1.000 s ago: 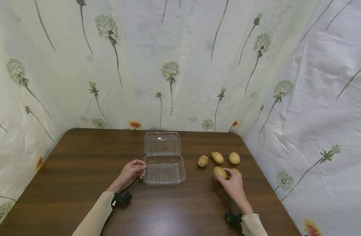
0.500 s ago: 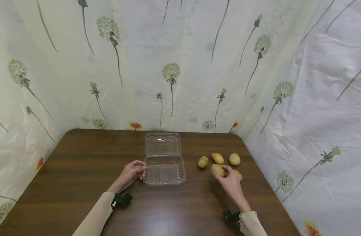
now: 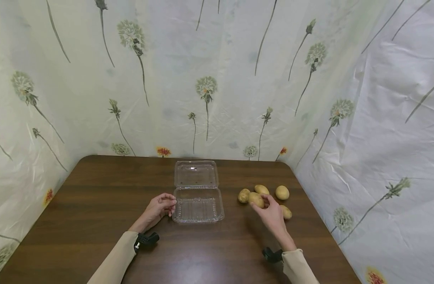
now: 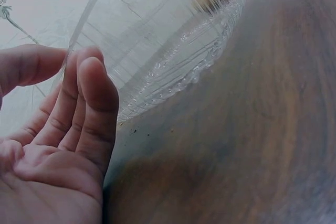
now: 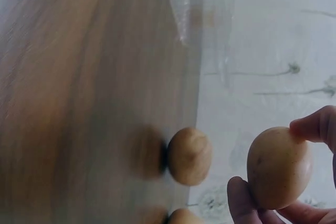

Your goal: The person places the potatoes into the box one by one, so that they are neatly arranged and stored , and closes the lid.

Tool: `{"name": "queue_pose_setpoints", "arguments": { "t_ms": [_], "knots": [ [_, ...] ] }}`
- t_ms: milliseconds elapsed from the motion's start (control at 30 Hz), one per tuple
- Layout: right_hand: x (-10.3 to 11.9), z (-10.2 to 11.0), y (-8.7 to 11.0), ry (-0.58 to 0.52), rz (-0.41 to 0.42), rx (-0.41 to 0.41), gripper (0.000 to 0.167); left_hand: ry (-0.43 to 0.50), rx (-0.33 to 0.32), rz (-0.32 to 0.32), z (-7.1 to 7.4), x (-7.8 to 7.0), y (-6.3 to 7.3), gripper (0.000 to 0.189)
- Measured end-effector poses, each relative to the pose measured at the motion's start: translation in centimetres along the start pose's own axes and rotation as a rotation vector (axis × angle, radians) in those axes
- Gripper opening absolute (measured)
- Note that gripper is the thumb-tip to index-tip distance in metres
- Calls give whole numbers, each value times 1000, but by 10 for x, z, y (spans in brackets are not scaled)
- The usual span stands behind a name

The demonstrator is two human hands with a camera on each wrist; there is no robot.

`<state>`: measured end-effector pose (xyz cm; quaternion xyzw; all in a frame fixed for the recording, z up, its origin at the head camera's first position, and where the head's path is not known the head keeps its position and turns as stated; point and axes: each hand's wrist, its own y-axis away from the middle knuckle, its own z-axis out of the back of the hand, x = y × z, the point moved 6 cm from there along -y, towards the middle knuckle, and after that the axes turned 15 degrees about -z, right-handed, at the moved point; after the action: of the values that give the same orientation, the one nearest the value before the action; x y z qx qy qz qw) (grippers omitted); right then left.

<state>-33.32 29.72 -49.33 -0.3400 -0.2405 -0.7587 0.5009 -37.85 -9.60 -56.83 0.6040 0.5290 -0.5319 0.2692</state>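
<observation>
In front of me stretches a dark brown table (image 3: 210,246) with wood grain and rounded far corners, its near surface shiny. On it, left of the potatoes, sits a clear plastic container (image 3: 198,211), its lid (image 3: 196,173) folded open away from me. To my right, four potatoes lie apart on the wood: a left potato (image 3: 243,195), a back potato (image 3: 261,189), a right potato (image 3: 282,192) and a partly hidden near potato (image 3: 287,213).

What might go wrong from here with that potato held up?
The held potato might slip, being rounded and merely pinched by the right hand. Moved low, it could knock the leftmost loose potato and set it rolling. The clear plastic clamshell container might shift if the left hand, pinching its rim, tugs.
</observation>
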Motion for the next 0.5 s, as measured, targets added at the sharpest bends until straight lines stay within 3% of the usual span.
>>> {"name": "queue_pose_setpoints", "arguments": {
  "t_ms": [500],
  "knots": [
    [35, -19, 2, -61, 20, 41, 62, -18, -10, 10, 2, 2, -1, 29]
  ]
}}
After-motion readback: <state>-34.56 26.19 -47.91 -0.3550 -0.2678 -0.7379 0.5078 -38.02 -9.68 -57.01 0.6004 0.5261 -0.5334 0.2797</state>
